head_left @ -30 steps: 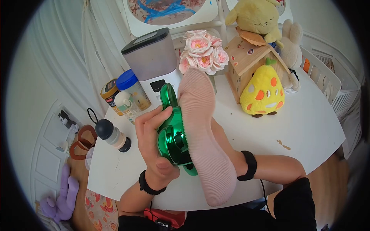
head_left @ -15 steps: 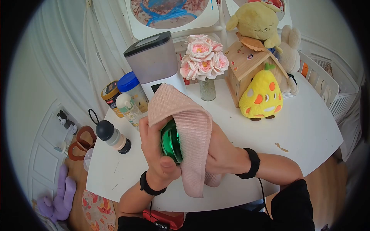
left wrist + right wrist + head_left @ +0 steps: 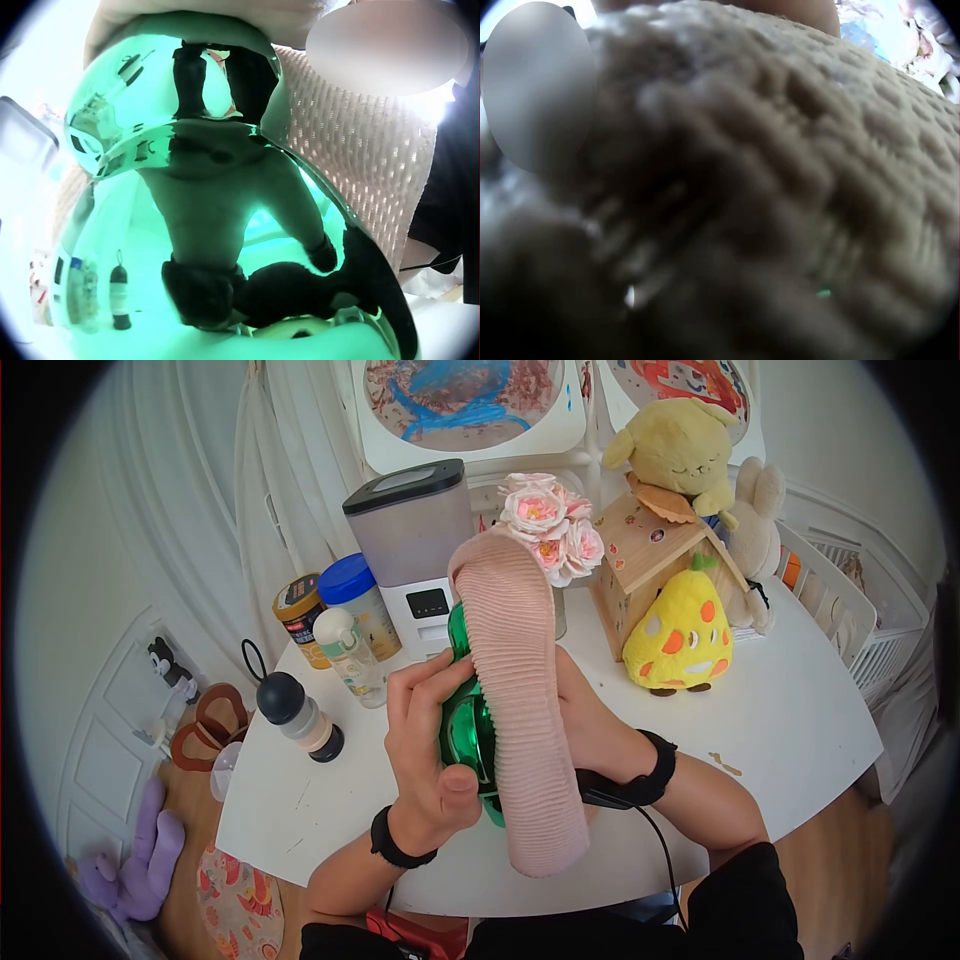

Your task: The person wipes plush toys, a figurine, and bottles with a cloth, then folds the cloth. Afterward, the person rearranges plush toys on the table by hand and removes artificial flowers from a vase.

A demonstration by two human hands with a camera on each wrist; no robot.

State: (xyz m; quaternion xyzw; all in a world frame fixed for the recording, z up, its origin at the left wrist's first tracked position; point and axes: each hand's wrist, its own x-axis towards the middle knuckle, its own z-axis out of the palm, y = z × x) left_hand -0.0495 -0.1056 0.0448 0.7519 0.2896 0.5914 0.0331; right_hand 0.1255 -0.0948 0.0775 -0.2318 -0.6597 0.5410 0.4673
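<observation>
A shiny green object (image 3: 466, 732) with rounded, mirror-like sides is gripped by the left hand (image 3: 425, 745), thumb in front and fingers round its far left side. Against its right side lies a pink ribbed cloth (image 3: 530, 720), hanging long and upright. Behind the cloth is the right hand (image 3: 605, 735), its fingers hidden by it. In the left wrist view the green surface (image 3: 217, 202) fills the middle, with the cloth (image 3: 352, 142) beside it. The right wrist view is filled by the cloth's bumpy weave (image 3: 780, 165), very close.
On the white table (image 3: 640, 860) stand a dark-topped bottle (image 3: 300, 717), a clear bottle (image 3: 348, 650), two jars, a grey-and-white appliance (image 3: 415, 540) and pink flowers (image 3: 550, 525). To the right are a wooden house (image 3: 635, 555), a yellow pear plush (image 3: 682, 630) and other plush toys.
The cloth folded over the green object's top half a second ago and now hangs upright along its right side, showing more green. Both hands sit slightly further right in view.
</observation>
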